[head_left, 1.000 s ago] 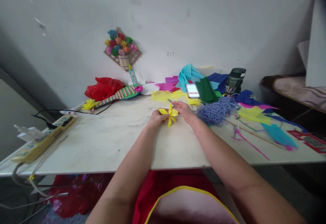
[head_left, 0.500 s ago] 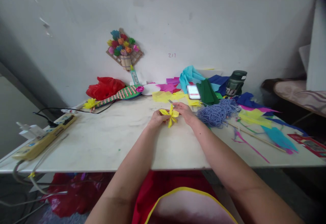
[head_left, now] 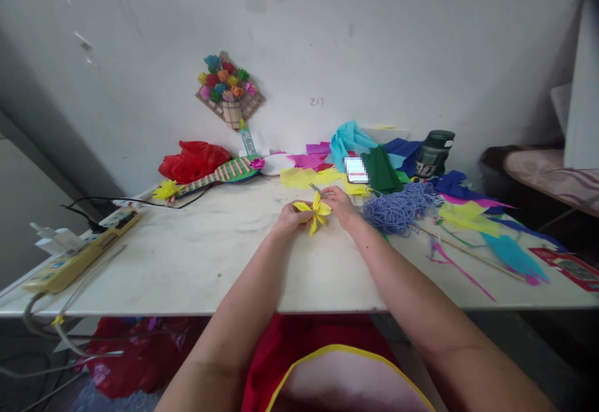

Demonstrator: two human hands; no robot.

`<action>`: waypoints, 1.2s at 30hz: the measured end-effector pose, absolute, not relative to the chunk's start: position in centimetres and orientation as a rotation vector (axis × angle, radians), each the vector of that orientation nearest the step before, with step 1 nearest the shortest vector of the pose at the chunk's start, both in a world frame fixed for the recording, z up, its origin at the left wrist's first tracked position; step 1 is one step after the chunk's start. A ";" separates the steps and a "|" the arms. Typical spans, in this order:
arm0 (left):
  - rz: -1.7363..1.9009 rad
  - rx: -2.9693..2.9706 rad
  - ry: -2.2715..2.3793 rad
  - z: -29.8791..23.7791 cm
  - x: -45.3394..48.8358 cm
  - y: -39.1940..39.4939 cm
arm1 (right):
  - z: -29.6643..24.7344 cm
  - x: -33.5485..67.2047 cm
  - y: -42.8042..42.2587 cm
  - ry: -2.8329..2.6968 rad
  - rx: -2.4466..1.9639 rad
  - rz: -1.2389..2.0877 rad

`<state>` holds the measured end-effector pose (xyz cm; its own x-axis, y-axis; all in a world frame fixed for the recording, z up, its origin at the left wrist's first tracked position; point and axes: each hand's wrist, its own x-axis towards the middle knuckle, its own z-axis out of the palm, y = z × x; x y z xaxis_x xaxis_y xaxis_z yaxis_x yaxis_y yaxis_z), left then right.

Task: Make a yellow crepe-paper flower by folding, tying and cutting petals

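Observation:
A small yellow paper flower (head_left: 315, 211) with pointed petals is held above the white table (head_left: 196, 262) near its middle. My left hand (head_left: 291, 218) is closed on the flower's left side. My right hand (head_left: 342, 205) is closed round small scissors (head_left: 315, 188), whose metal tips poke out up and to the left, just above the flower. The scissor handles are hidden inside the fingers.
Coloured paper sheets (head_left: 355, 156), a heap of purple yarn (head_left: 397, 207), a dark jar (head_left: 434, 153) and thin sticks (head_left: 468, 248) crowd the table's back and right. A red bag (head_left: 191, 160), striped paper craft (head_left: 219, 175) and power strip (head_left: 79, 253) lie left. A paper bouquet (head_left: 228, 90) hangs on the wall.
The flower has turned slightly between my hands and both hands have shifted a little to the right. The scissors stay at the flower's top.

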<state>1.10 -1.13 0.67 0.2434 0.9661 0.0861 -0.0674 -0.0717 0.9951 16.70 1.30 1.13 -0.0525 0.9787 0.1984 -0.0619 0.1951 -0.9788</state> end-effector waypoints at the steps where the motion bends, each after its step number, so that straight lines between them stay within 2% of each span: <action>1: 1.110 1.318 0.934 0.6 1.1 -1.1 | 1.1 16.7 1.3 -1.289 -0.991 1.123; 20: 1.200 1.291 0.989 0.1 1.2 -0.7 | 0.6 16.5 1.5 -1.505 -0.995 0.946; 29: 1.219 1.347 1.030 0.4 1.3 -0.7 | 0.7 16.9 1.6 -1.612 -1.097 0.703; 36: 1.262 1.392 1.099 0.6 1.7 -1.0 | 1.0 16.6 1.4 -1.448 -1.085 0.928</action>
<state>1.73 -1.03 0.64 0.0720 0.9833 0.1672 0.0307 -0.1698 0.9850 16.64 1.35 1.03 -0.0340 0.9579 0.2852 0.1411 0.2872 -0.9474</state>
